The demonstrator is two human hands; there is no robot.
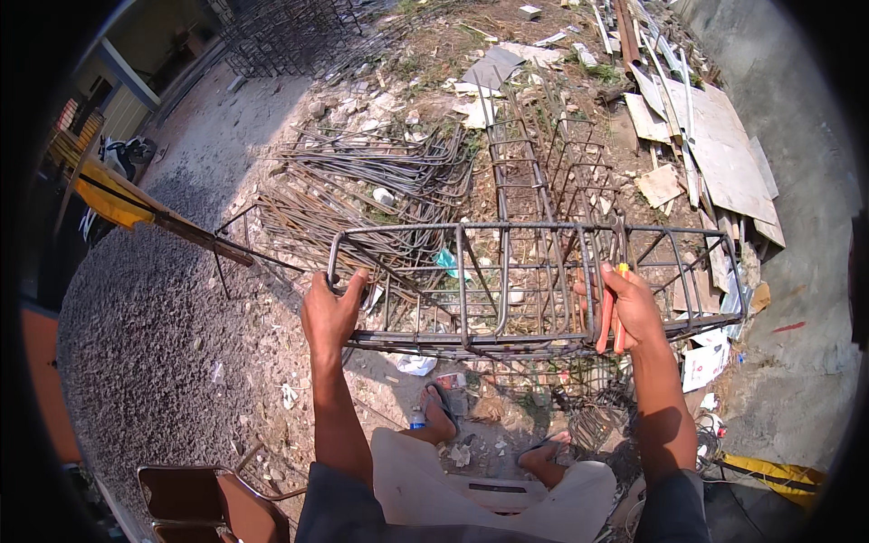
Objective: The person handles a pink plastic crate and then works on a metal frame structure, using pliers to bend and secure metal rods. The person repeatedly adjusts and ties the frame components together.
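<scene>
A long rebar cage of straight bars and rectangular stirrups lies crosswise in front of me. At its left end, my left hand closes round the corner bars with the thumb up; its fingers are partly hidden. My right hand grips pincers with red-orange handles near the cage's right part. Their metal jaws point away from me and reach the upper long bar beside a stirrup. Whether the jaws bite on a wire is too small to tell.
Bent rebar pieces lie in a heap beyond the cage, beside another standing rebar frame. Grey gravel is piled at left, with a brown chair nearer me. Broken boards lean along the concrete wall at right.
</scene>
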